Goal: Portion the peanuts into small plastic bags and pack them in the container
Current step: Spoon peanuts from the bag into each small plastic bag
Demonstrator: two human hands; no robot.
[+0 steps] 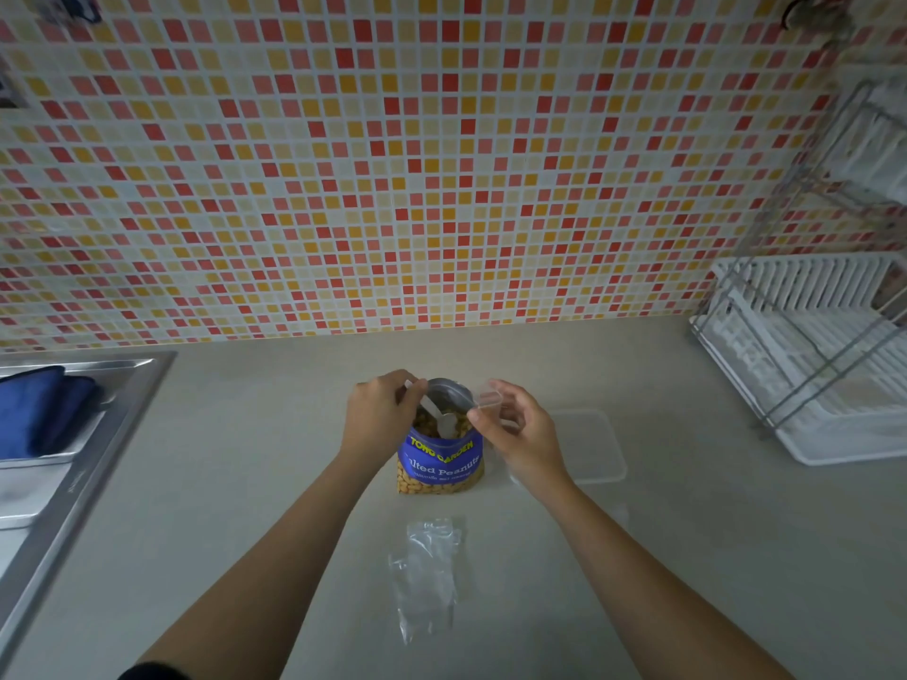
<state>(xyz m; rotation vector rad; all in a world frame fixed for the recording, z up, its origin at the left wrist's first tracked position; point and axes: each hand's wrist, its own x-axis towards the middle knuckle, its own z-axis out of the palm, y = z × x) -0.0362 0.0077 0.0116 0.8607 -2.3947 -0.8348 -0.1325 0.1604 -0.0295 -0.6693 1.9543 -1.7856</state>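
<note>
A blue peanut packet [438, 463] stands open on the counter, peanuts showing in its mouth. My left hand [378, 414] grips the handle of a white plastic spoon [438, 419] whose bowl rests in the peanuts. My right hand [520, 429] holds a small clear plastic bag [488, 400] by its rim, right beside the packet's opening. Another clear plastic bag [428, 576] lies flat on the counter nearer to me. A clear plastic container [596, 446] sits on the counter to the right of my right hand.
A steel sink [73, 463] with a blue cloth [44, 409] in it is at the left. A white dish rack [814, 365] stands at the right against the tiled wall [392, 164].
</note>
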